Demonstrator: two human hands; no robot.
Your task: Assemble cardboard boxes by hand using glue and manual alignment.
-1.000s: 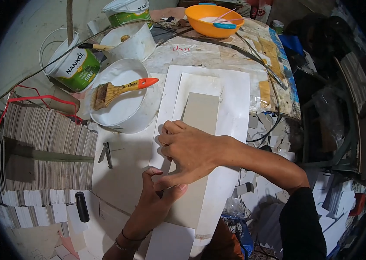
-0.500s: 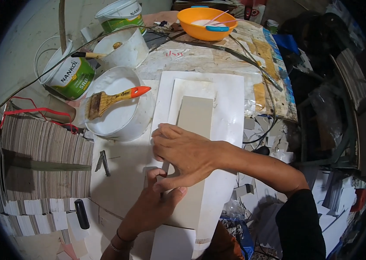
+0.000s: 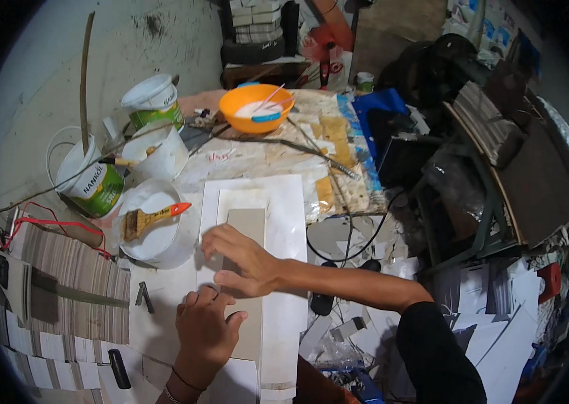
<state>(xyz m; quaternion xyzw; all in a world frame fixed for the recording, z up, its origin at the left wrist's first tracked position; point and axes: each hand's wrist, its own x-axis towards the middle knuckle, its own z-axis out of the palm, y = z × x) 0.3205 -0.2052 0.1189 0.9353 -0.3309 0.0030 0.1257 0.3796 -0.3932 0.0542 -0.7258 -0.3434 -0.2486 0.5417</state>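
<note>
A long grey cardboard strip (image 3: 248, 232) lies lengthwise on a white sheet (image 3: 288, 225) in front of me. My right hand (image 3: 243, 261) reaches across it from the right, with fingers bent over its left edge and thumb held apart. Nearer to me, my left hand (image 3: 207, 324) rests at the strip's left side, its thumb spread over the board and its fingers slightly bent. Nothing shows in either hand. A white card (image 3: 236, 382) lies at the strip's near end. Whether the right fingertips touch the board, I cannot tell.
A flat brush (image 3: 158, 218) rests across a white tub (image 3: 180, 248) of white paste at left. Behind stand green-and-white buckets (image 3: 92, 185) and an orange basin (image 3: 234, 108). Stacked boards (image 3: 86, 289) fill the left side. Cables (image 3: 348, 236) and paper scraps lie at right.
The view has tilted up, so the table sits lower and further left. My hands have come apart; the right fingers have spread and the left hand has opened out beside the strip.
</note>
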